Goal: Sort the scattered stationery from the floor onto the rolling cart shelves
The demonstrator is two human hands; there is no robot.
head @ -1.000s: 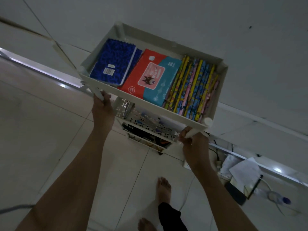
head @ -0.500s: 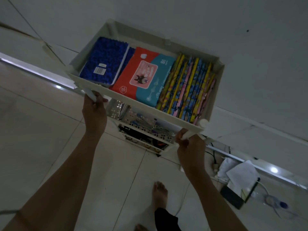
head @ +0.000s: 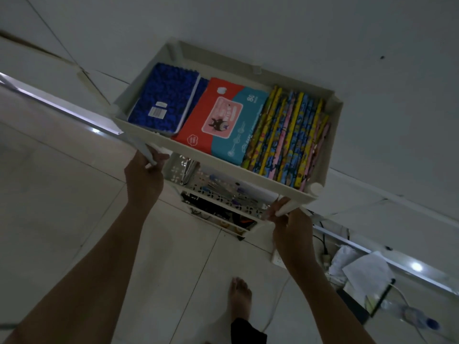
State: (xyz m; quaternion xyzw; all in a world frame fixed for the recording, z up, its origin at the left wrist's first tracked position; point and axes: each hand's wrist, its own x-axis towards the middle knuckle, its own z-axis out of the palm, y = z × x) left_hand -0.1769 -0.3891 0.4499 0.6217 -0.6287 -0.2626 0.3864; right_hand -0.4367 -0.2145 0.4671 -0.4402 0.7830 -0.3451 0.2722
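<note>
- The rolling cart [head: 248,170] stands on the tiled floor [head: 62,207] against a pale wall, seen from above; the top shelf's long axis runs from near left to far right.
- The left hand [head: 144,177] grips the cart's near-left post [head: 142,148], fingers curled round it.
- The right hand [head: 290,227] grips the near-right post [head: 285,207] just under the top shelf.
- In the top shelf lie a blue notebook [head: 164,100] at the left, a red-and-teal wipes pack [head: 223,122] in the middle and a row of patterned pencils [head: 288,135] at the right, all lying crosswise to the shelf.
- The lower shelves [head: 223,194] are largely hidden under the top one; their contents are dark and hard to make out.
- A bare foot [head: 239,296] stands near the cart.
- Papers [head: 367,271] and a bottle [head: 417,319] lie on the floor at the near right, dim and partly cut off.
</note>
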